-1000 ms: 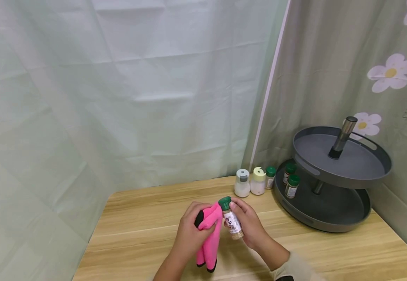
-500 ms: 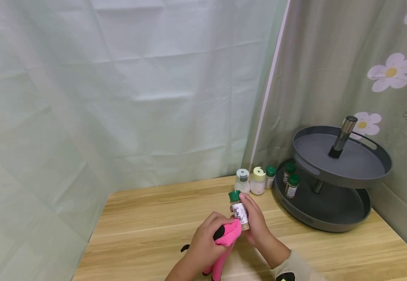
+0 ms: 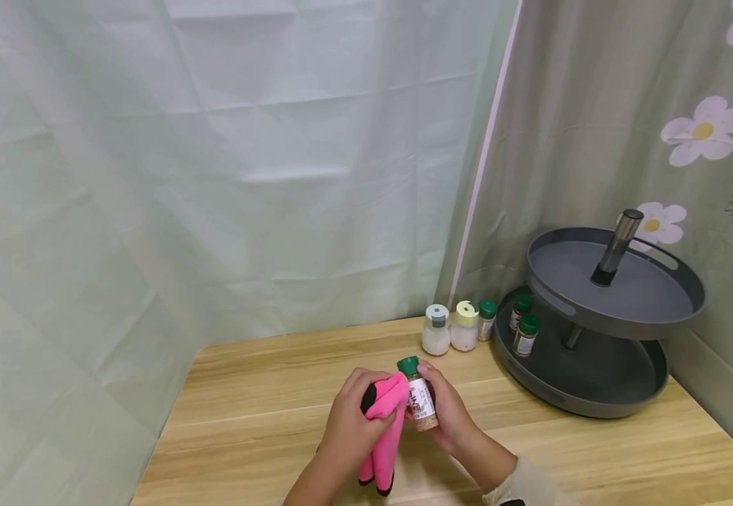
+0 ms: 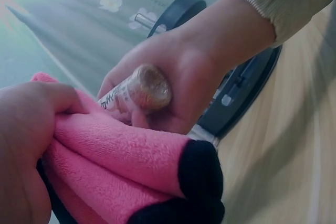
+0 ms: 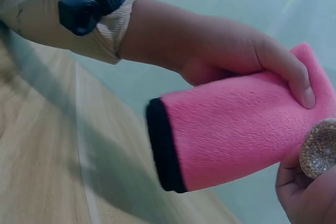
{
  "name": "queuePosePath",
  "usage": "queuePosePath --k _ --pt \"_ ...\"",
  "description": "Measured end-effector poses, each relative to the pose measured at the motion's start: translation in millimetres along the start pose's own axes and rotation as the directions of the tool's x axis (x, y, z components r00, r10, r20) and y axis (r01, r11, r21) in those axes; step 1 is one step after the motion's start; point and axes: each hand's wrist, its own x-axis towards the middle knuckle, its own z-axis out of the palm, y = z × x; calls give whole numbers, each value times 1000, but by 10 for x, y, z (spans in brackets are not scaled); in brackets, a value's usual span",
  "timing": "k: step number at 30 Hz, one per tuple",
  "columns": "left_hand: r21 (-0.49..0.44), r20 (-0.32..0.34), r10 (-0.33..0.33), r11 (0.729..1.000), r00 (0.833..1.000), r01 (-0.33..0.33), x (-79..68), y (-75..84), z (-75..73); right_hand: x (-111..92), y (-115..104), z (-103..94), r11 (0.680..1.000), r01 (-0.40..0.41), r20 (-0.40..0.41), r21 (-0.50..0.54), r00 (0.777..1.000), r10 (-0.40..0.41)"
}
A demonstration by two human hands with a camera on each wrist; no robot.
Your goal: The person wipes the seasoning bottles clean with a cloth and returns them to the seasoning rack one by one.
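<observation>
My left hand (image 3: 352,422) grips a folded pink cloth (image 3: 390,439) with black edging, whose lower part hangs down. In my right hand (image 3: 453,416) is a spice jar (image 3: 422,400) with a green cap, a white label and pale seed-like grains inside. The jar tilts, cap toward the upper left, above the table. Bunched cloth meets the jar's left side just under the cap. The left wrist view shows the jar's base (image 4: 153,88) past the cloth (image 4: 121,153). In the right wrist view, grains show through the jar's bottom (image 5: 320,150), and my left thumb lies on the cloth (image 5: 236,129).
A two-tier dark grey rack (image 3: 594,372) stands at the right, with two green-capped jars (image 3: 526,336) on its lower tier. Beside it, near the back edge of the wooden table (image 3: 246,414), are a grey-lidded jar (image 3: 436,334), a yellow-lidded jar (image 3: 464,330) and another green-capped jar (image 3: 486,322).
Half a second ago the cloth was against the jar's lower label. Since then my left hand and cloth have shifted left and up, and the jar has moved left and slightly down.
</observation>
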Motion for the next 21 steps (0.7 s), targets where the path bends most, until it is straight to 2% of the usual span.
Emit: queuePosePath --k 5,9,14,18,21 --pt "-16 -64 -20 1000 998 19 34 -32 -42 -17 15 22 999 -36 118 -6 992 36" --pt "-8 -33 8 1000 999 -8 23 -16 -19 -12 11 3 1000 -12 120 -25 993 15" --pt "12 64 73 997 995 -74 -36 38 59 21 -12 -22 1000 15 32 -27 999 -15" --pt "19 124 164 986 979 -167 -78 42 115 47 -43 -29 999 22 -83 32 996 -20" --pt "20 155 201 978 967 -206 -89 34 135 65 -53 -38 997 23 -145 70 989 -13"
